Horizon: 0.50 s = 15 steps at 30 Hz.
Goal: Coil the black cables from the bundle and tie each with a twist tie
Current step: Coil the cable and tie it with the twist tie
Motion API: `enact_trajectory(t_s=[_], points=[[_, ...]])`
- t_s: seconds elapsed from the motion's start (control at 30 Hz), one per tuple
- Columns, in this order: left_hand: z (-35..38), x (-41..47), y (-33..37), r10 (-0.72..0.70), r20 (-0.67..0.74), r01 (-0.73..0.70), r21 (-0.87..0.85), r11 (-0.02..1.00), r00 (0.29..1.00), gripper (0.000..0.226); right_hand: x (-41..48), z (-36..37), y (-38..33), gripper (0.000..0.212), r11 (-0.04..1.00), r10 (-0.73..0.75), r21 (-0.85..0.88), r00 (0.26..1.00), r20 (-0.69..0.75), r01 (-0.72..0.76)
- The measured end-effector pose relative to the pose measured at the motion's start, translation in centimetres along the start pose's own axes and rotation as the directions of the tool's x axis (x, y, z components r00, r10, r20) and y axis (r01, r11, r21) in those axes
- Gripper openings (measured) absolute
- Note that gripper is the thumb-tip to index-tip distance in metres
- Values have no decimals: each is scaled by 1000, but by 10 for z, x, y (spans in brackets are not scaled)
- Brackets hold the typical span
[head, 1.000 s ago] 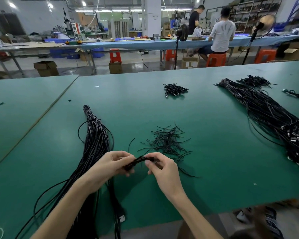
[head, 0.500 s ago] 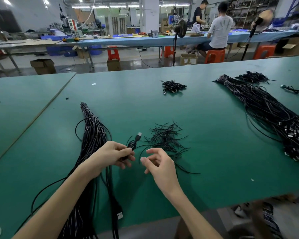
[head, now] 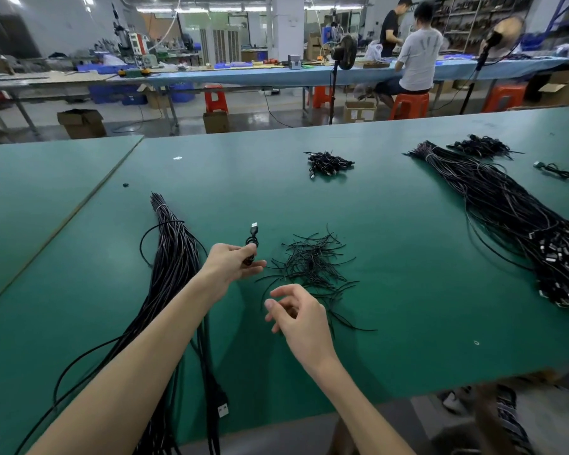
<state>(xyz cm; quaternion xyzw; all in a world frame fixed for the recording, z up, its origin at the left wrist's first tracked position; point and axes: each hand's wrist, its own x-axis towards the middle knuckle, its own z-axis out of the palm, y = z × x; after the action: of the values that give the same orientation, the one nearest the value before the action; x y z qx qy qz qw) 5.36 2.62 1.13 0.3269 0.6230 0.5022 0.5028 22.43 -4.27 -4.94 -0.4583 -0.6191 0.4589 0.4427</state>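
Left hand (head: pixel 225 267) pinches a small coiled black cable (head: pixel 252 240) just left of frame centre, above the green work table (head: pixel 408 297).

The cable is wound into a tight, narrow coil held between thumb and fingertips, its silver-tipped USB plug pointing up. The right hand (head: pixel 298 318), lower centre, hangs loosely curled and holds nothing. Just right of the coil lies a scattered pile of thin black twist ties (head: pixel 312 261). To its left the long bundle of straight black cables (head: pixel 174 257) runs to the lower edge. A heap of finished coils (head: pixel 329 164) sits at upper centre.
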Motion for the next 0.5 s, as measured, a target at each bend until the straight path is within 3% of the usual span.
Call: enact_trajectory(t_s=[0.17, 0.37, 0.5], points=[[22, -6, 8, 4, 127, -40, 283, 958, 992, 26, 5, 5, 3, 9, 999, 6, -31, 1000, -18, -7], [112, -12, 15, -1, 273, -114, 405, 907, 962, 30, 6, 4, 5, 17, 991, 15, -135, 1000, 27, -11], [160, -11, 4, 5, 323, -163, 462, 872, 946, 33, 6, 4, 18, 5, 992, -56, -113, 998, 16, 57]])
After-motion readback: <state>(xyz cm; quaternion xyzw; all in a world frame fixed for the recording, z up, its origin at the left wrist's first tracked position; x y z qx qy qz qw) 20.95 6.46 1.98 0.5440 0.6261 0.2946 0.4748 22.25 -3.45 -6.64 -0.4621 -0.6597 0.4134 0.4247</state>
